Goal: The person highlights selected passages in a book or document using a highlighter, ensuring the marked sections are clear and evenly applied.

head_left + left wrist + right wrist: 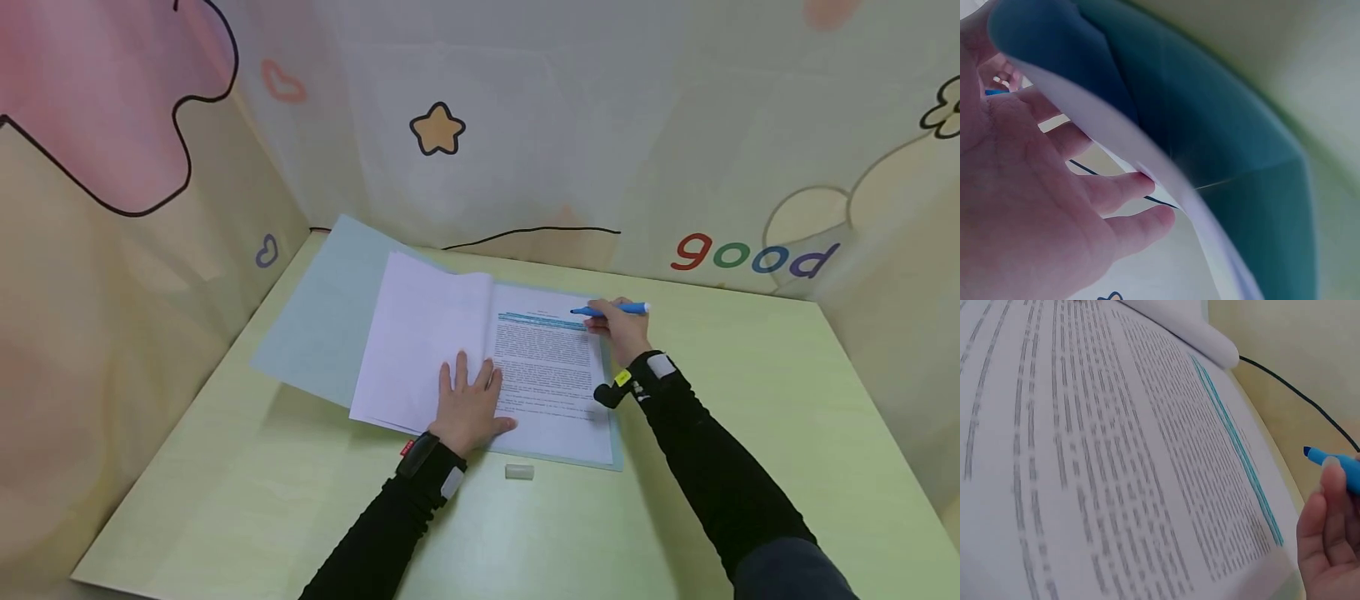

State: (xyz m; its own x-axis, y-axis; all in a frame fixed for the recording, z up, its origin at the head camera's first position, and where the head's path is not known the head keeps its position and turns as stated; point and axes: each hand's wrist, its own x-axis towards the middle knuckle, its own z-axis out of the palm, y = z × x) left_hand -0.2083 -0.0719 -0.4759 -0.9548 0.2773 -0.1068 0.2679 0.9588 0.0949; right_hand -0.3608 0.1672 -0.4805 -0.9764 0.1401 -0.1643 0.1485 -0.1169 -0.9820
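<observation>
A blue highlighter (633,308) is pinched in the fingers of my right hand (624,333), near the top right of a printed page (551,367). Its dark tip points left and, in the right wrist view, stands apart from the paper. Blue highlighted lines (1241,453) run across the text near the top of that page. My left hand (467,412) rests with spread fingers along the fold, partly on the turned-back white sheets (420,333). The papers lie in an open light-blue folder (322,308), its cover spread to the left.
A small grey-white block (519,472) lies on the pale green table (750,400) just below the folder's front edge. Behind the table hangs a printed cloth backdrop (525,150), with more cloth at both sides.
</observation>
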